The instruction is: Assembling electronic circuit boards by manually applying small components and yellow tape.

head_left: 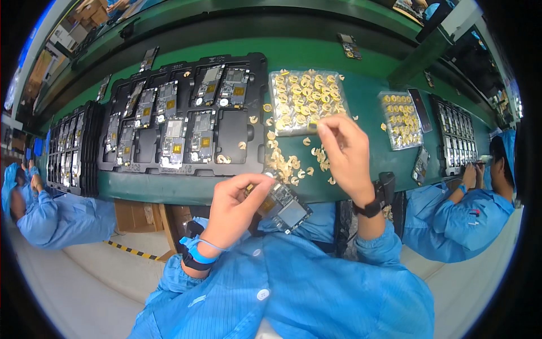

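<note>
My left hand (240, 206) pinches a circuit board (289, 210) by its upper left edge, between thumb and forefinger. The board is tilted in front of my body, with silver shields and a yellow patch showing. At the near edge of a clear sheet of round yellow pieces (305, 93), my right hand (349, 150) closes thumb and forefinger in a pinch. A small yellow piece (314, 122) shows at those fingertips. Between my hands, loose cream-coloured C-shaped scraps (285, 165) lie heaped on the green bench.
To the left, a large black tray (228, 151) holds several circuit boards; stacked trays (89, 152) stand beyond it. At right are another sheet of yellow pieces (402, 121), a dark flat slab (419, 110), a loose board (420, 165) and a black tray (456, 135). Co-workers sit on both sides.
</note>
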A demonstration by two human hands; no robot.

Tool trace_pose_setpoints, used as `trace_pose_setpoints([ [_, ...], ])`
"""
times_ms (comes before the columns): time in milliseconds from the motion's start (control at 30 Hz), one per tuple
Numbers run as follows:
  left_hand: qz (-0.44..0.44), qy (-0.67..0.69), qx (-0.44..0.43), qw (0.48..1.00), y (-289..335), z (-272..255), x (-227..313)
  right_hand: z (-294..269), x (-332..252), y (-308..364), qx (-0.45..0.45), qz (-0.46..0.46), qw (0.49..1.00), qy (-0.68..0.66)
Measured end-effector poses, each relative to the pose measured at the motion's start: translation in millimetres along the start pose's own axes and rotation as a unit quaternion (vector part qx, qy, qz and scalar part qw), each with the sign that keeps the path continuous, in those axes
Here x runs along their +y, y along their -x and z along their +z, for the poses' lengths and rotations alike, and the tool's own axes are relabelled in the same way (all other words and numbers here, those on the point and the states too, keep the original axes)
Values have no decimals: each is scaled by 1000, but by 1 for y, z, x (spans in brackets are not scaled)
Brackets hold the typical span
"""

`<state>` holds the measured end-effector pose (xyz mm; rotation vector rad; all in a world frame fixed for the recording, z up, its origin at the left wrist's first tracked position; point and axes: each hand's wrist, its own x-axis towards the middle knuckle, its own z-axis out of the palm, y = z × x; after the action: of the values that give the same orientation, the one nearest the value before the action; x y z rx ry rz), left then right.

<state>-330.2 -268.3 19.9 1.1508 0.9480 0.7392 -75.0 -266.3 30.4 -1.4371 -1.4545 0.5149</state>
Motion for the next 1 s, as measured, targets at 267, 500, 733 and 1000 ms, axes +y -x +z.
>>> trace_pose_setpoints([
  [267,79,-42,-6,996,-6,13,15,6,-38,42,-196,163,950,-182],
  [500,68,-91,-78,991,-5,5,7,4,-44,32,-239,-14,970,-42],
  [733,16,40,-2,999,3,10,5,10,-43,43,-115,88,984,-103],
  [1000,78,16,13,997,1,13,0,14,-41,44,-128,60,984,-113],
])
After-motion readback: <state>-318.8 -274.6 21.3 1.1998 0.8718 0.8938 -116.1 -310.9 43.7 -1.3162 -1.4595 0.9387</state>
